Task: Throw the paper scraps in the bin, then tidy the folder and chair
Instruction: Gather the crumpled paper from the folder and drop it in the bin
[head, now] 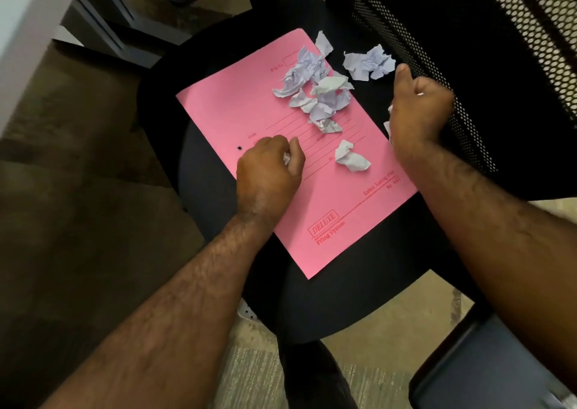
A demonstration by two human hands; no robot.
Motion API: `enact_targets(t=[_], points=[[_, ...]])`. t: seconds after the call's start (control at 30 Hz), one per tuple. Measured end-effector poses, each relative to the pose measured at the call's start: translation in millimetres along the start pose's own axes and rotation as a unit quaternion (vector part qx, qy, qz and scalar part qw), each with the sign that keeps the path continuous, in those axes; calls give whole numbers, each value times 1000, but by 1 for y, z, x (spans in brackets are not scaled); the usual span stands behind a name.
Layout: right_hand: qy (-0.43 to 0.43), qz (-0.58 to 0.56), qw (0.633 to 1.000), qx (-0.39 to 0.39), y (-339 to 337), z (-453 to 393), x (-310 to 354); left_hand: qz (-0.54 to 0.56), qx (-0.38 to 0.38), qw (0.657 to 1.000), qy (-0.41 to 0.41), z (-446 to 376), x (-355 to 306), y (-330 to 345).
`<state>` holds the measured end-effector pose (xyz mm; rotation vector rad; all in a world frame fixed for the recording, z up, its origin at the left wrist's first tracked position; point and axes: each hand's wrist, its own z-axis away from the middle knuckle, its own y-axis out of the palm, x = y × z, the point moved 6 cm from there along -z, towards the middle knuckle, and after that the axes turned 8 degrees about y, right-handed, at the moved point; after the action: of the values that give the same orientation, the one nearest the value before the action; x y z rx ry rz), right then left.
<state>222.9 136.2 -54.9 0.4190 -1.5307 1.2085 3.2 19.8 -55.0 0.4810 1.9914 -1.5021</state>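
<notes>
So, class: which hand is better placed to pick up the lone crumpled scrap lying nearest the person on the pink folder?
Left. The left hand rests on the pink folder beside the lone scrap; the right hand is further away, at the folder's edge.

The folder [290,171] at centre frame is matt pink card, smooth, printed in red. The paper scraps [315,93] on its upper part are crumpled white paper. The chair [340,302] has a matt black cloth seat and, upper right, a black perforated mesh back [468,49]. The floor [78,165] at left looks like rough carpet.
</notes>
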Motion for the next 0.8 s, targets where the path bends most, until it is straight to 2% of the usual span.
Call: enact_targets(t=[0.1,0.2,0.3,0.43,0.57,0.7,0.8], points=[[36,-72,995,57,16,30,16,60,-91,992,-57,10,12,-26],[60,-134,979,144,43,82,35,56,-165,981,-92,37,29,-64],[102,-168,954,227,72,153,45,53,-198,967,-148,84,57,-103],[153,-159,922,319,100,270,46,60,-236,938,-247,170,101,-165],[154,-99,889,420,105,392,30,76,-282,878,-380,282,135,-215],[186,-46,841,506,98,514,-10,38,-321,817,-478,424,165,-250],[195,16,796,573,90,610,-53,3,-367,746,-555,542,181,-268]])
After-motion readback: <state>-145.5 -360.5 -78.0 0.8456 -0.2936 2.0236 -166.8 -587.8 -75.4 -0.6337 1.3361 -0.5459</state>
